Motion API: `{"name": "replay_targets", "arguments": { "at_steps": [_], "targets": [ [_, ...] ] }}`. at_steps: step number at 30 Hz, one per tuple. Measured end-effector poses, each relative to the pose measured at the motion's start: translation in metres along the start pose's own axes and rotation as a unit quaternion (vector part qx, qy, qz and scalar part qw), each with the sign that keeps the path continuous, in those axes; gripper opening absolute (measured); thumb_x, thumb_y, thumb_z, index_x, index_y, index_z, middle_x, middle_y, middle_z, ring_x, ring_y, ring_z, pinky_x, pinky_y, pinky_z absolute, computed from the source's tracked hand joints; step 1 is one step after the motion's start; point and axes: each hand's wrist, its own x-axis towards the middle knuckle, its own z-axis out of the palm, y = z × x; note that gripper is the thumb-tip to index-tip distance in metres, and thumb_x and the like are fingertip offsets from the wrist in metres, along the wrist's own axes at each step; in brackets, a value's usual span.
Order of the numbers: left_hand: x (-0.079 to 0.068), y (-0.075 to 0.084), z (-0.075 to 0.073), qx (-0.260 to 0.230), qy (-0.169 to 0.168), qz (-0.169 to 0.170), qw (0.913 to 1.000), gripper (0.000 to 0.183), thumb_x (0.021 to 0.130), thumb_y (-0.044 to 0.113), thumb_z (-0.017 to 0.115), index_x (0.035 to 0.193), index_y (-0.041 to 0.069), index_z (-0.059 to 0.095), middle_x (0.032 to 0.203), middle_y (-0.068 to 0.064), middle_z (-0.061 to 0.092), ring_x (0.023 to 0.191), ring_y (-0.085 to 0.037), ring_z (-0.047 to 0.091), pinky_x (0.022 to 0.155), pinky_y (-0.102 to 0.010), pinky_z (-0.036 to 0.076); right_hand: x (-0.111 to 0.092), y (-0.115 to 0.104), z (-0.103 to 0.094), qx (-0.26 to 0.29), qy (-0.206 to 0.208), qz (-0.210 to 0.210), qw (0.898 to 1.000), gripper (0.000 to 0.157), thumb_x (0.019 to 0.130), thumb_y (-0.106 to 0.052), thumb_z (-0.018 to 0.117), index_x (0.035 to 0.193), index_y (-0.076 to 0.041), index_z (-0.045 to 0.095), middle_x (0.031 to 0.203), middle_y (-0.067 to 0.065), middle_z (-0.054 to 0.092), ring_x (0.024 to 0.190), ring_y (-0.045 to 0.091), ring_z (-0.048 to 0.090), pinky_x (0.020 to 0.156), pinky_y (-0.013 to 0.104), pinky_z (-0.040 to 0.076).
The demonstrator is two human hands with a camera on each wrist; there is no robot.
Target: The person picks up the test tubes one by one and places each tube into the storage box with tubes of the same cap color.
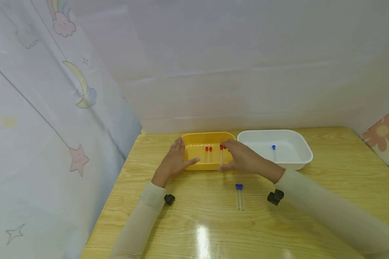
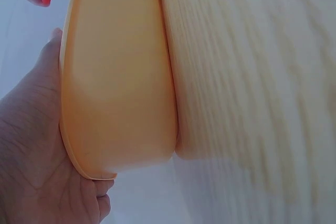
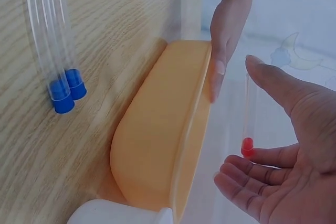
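My right hand [image 1: 247,158] pinches a test tube [image 3: 250,108] with a red cap between thumb and fingertips, over the right part of the yellow bin [image 1: 201,167]. The tube's capped end is at the fingers and its other end at the thumb. Two more red-capped tubes [image 1: 206,149] lie inside the bin. My left hand [image 1: 172,163] rests on the bin's left end, fingers straight along the rim and thumb stretched over the near edge. In the left wrist view the palm lies against the rim.
A white bin [image 1: 298,166] stands right beside the yellow one, with a blue-capped tube [image 1: 273,147] in it. Two blue-capped tubes [image 1: 239,198] lie side by side on the wooden table [image 1: 201,201], nearer me. A printed curtain [image 1: 246,72] hangs behind the table.
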Motion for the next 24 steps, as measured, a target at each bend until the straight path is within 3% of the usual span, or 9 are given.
{"name": "replay_targets", "arguments": {
  "at_steps": [7, 13, 24],
  "targets": [
    [0.000, -0.001, 0.000, 0.007, 0.009, 0.003, 0.9999, 0.115, 0.077, 0.086, 0.024, 0.149, -0.001, 0.001, 0.156, -0.012, -0.010, 0.144, -0.026, -0.001, 0.115, -0.039, 0.004, 0.008, 0.001, 0.000, 0.013, -0.009, 0.001, 1.000, 0.087, 0.072, -0.053, 0.076, 0.132, 0.003, 0.047, 0.119, 0.010, 0.056, 0.101, 0.023, 0.057, 0.082, 0.039, 0.051],
    [-0.001, 0.000, -0.001, 0.004, 0.015, 0.001, 0.9999, 0.116, 0.077, 0.086, 0.025, 0.150, -0.002, 0.005, 0.157, -0.015, -0.003, 0.144, -0.025, -0.001, 0.115, -0.040, 0.004, 0.017, 0.009, 0.001, 0.012, -0.009, 0.002, 1.000, 0.089, 0.072, -0.057, 0.074, 0.132, 0.004, 0.047, 0.122, 0.014, 0.055, 0.103, 0.027, 0.057, 0.083, 0.041, 0.050],
    [-0.001, 0.001, -0.001, -0.004, 0.002, -0.003, 1.0000, 0.116, 0.077, 0.086, 0.025, 0.150, 0.000, 0.001, 0.155, -0.009, -0.014, 0.144, -0.023, -0.007, 0.115, -0.039, 0.001, 0.031, 0.030, 0.009, 0.028, -0.020, 0.028, 0.999, 0.092, 0.072, -0.058, 0.073, 0.134, 0.004, 0.044, 0.125, 0.018, 0.053, 0.106, 0.030, 0.055, 0.085, 0.043, 0.050]
  ]
}}
